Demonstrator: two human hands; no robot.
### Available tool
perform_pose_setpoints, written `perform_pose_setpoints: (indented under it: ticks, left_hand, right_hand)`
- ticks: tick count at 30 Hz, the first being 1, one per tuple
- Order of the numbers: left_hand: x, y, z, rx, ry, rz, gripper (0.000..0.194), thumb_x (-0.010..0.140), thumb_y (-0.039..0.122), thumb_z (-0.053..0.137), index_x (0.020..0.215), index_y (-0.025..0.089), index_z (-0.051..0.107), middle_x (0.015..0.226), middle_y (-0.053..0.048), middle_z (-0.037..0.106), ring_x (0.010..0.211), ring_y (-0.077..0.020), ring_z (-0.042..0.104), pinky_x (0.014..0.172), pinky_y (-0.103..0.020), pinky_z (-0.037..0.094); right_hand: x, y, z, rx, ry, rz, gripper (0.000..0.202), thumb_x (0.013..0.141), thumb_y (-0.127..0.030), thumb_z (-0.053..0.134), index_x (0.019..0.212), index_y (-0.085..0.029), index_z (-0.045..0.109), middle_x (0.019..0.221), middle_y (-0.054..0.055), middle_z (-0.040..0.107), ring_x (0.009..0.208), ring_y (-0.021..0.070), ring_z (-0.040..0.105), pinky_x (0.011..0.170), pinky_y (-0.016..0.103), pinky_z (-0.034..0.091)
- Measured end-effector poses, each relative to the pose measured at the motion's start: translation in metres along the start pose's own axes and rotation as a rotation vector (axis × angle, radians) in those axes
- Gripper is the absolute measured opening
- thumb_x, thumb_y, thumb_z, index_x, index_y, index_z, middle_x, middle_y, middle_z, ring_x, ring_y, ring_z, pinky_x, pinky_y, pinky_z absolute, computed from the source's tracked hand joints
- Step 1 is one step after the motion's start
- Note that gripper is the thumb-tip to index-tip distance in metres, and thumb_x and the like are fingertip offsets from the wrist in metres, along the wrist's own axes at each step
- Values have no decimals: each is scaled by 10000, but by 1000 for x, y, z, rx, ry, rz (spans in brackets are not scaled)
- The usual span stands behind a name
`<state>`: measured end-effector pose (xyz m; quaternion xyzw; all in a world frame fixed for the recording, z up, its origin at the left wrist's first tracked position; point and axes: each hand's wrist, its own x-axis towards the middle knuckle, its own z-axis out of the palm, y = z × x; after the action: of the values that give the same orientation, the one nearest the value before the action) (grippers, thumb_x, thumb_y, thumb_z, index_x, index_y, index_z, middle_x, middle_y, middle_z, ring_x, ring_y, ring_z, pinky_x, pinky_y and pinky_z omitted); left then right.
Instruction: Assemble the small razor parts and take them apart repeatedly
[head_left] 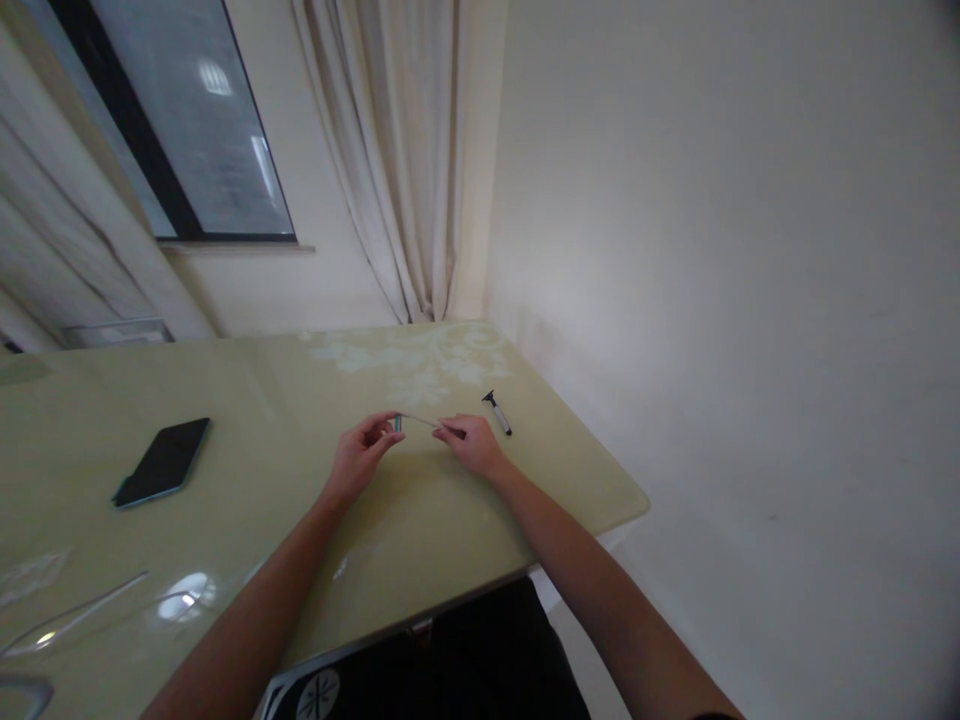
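Observation:
Over the table, my left hand pinches a small teal-and-white piece between thumb and fingers. A thin pale strip stretches from there to my right hand, whose thumb and fingertips are closed on its other end. The strip bows slightly upward between the hands. What kind of thing it is I cannot make out at this size. Just beyond my right hand lies a razor with a black head and a grey handle, touched by neither hand.
A dark tablet-like device with a teal edge lies on the glossy pale-green table at the left. A clear curved object is at the lower left. A wall borders the table's right side; curtains hang behind.

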<state>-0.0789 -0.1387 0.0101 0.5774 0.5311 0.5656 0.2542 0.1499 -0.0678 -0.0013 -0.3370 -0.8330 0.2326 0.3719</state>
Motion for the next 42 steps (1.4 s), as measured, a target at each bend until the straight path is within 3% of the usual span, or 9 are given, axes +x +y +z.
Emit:
perform_pose_setpoints:
  ticks: [4, 10, 17, 24, 29, 35, 42]
  left_hand:
    - [0, 1, 1, -6, -4, -1, 442, 747, 453, 775, 1088, 175, 734, 749, 8, 635, 636, -132, 553, 606, -247, 447]
    - [0, 2, 0, 4, 13, 3, 453, 752, 456, 769, 1108, 179, 732, 759, 4, 632, 618, -127, 536, 589, -244, 441]
    - [0, 0, 2, 29, -3, 5, 435, 762, 459, 761, 1099, 186, 733, 752, 16, 625, 605, -118, 520, 580, -235, 422]
    - [1, -2, 1, -14, 19, 2, 446, 750, 461, 775, 1096, 182, 731, 758, 6, 629, 623, -129, 539, 586, -243, 430]
    - [0, -2, 1, 4, -1, 3, 430, 765, 459, 768, 1094, 183, 736, 752, 10, 630, 622, -127, 544, 589, -241, 435]
    - [1, -7, -1, 2, 14, -8, 457, 761, 466, 772, 1115, 179, 733, 762, 7, 630, 633, -128, 548, 602, -243, 442]
    - [1, -3, 1, 22, 10, 4, 439, 760, 482, 759, 1078, 180, 741, 732, 10, 623, 607, -128, 538, 569, -237, 416]
  right_hand:
    - [0, 6, -6, -44, 40, 62, 307, 963, -435, 658, 1024, -180, 816, 764, 43, 691, 661, 141, 545, 634, 256, 360]
    - [-1, -3, -1, 83, -101, -49, 313, 960, -448, 660, 1063, -193, 810, 798, 39, 727, 656, 130, 565, 641, 238, 388]
    - [2, 9, -8, -12, 33, 49, 272, 967, -405, 666, 1075, -203, 813, 803, 36, 720, 691, 135, 582, 650, 236, 374]
    - [1, -7, -4, -107, -39, 9, 315, 994, -454, 617, 1217, -286, 762, 825, 15, 682, 711, 132, 577, 668, 231, 374]
    - [1, -3, -9, -178, 13, 78, 331, 1008, -451, 594, 1224, -264, 761, 840, 32, 688, 760, 151, 591, 680, 240, 375]
    - [0, -9, -6, -131, -54, -31, 323, 1002, -426, 614, 1262, -281, 740, 843, 19, 685, 729, 134, 587, 685, 229, 379]
    - [1, -3, -10, -230, 15, 113, 312, 999, -455, 608, 1201, -281, 771, 857, 30, 703, 781, 161, 613, 659, 246, 364]
